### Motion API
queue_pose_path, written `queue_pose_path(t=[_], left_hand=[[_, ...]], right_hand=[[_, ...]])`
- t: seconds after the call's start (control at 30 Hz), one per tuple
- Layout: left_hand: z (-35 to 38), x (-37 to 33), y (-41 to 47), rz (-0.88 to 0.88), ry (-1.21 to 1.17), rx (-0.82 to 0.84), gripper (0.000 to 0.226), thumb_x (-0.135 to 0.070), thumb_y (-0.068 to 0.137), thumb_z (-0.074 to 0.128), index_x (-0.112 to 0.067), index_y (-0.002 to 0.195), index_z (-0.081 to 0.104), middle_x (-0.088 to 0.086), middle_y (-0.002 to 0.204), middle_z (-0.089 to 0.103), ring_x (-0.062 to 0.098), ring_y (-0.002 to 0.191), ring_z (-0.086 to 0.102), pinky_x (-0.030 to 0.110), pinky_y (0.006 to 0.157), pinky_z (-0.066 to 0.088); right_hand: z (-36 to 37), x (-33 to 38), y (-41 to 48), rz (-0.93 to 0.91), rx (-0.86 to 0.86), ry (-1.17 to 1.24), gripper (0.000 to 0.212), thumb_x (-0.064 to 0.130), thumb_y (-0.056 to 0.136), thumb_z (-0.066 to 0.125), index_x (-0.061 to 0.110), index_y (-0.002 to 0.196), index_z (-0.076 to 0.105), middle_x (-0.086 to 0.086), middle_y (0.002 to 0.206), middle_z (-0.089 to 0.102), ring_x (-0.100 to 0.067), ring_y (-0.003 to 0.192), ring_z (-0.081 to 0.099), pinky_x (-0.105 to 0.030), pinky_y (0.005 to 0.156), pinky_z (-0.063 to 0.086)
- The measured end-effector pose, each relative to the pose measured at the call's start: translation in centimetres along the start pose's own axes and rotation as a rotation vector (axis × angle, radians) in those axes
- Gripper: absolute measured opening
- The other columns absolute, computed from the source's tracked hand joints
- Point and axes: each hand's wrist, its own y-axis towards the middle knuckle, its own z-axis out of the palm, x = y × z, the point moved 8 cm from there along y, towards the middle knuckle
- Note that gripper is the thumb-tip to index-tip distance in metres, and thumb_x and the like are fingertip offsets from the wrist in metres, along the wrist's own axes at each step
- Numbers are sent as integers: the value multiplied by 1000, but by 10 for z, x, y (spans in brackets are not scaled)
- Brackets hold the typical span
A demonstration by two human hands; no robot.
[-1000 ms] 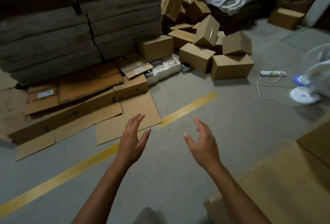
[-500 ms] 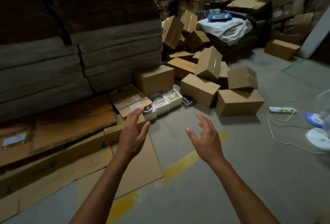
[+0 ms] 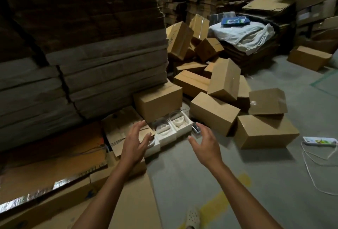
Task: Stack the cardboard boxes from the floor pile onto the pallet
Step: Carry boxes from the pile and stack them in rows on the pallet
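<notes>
Here, two bare forearms reach forward, the left hand [image 3: 136, 141] and right hand [image 3: 204, 142] both spread wide and empty, palms facing each other, over a smooth grey concrete floor [image 3: 274, 183], towards tumbled plain brown rectangular cardboard boxes [image 3: 214, 113] heaped just beyond white moulded trays [image 3: 171, 130].

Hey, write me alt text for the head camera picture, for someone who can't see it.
A person's left hand and right hand are held out, open and empty, toward a jumbled pile of cardboard boxes on a concrete floor. White moulded trays lie beyond the hands, and stacks of flattened cardboard stand to the left.
</notes>
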Motion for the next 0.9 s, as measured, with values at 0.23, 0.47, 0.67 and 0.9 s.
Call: queue_pose_path(t=[0.23, 0.47, 0.67, 0.9], left_hand=[[28, 25, 170, -155, -74, -31, 50, -30, 101, 57, -23, 149, 43, 3, 153, 42, 19, 137, 42, 40, 110, 38], [45, 89, 318, -262, -182, -111, 50, -28, 101, 58, -23, 149, 44, -5, 147, 43, 9, 129, 41, 38, 106, 41], [87, 216, 462, -674, -793, -256, 37, -21, 104, 54, -18, 141, 52, 9, 143, 53, 26, 135, 48, 42, 105, 43], [120, 316, 556, -1000, -1011, -308, 47, -22, 107, 46, -9, 151, 38, 20, 151, 45, 35, 140, 43, 53, 115, 36]], right_hand=[[28, 0, 197, 23, 139, 26, 58, 39, 95, 64, 27, 149, 43, 2, 150, 46, -17, 134, 47, -42, 108, 47], [83, 16, 363, 36, 235, 5, 57, 37, 96, 64, 30, 149, 43, 3, 152, 44, -17, 137, 45, -45, 107, 48], [165, 10, 514, 99, 276, -18, 56, 37, 97, 63, 27, 149, 43, 2, 152, 43, -18, 139, 43, -39, 109, 45], [259, -14, 619, 320, 393, 79, 54, 31, 98, 64, 22, 148, 46, -6, 145, 52, -23, 129, 53, -41, 106, 48]])
